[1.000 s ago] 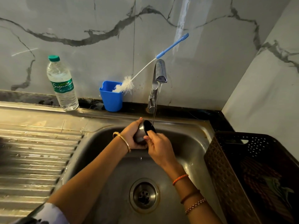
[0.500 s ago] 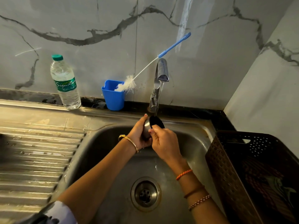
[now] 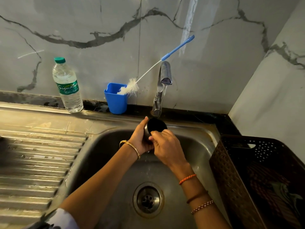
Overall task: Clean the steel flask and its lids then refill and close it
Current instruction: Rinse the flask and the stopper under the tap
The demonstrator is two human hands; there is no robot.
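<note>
A steel lid with a dark hollow inside sits between my two hands over the sink, its open side turned up under the thin stream from the tap. My left hand grips its steel side from the left. My right hand holds it from the front, fingers curled over its rim. The steel flask body is not in view.
On the back ledge stand a plastic water bottle and a blue cup holding a blue-handled bottle brush. A dark perforated basket stands at the sink's right. The ribbed drainboard lies to the left, and the drain sits low in the basin.
Both hands have lifted the lid up and toward the tap, closer under the running water. The camera view shifted slightly.
</note>
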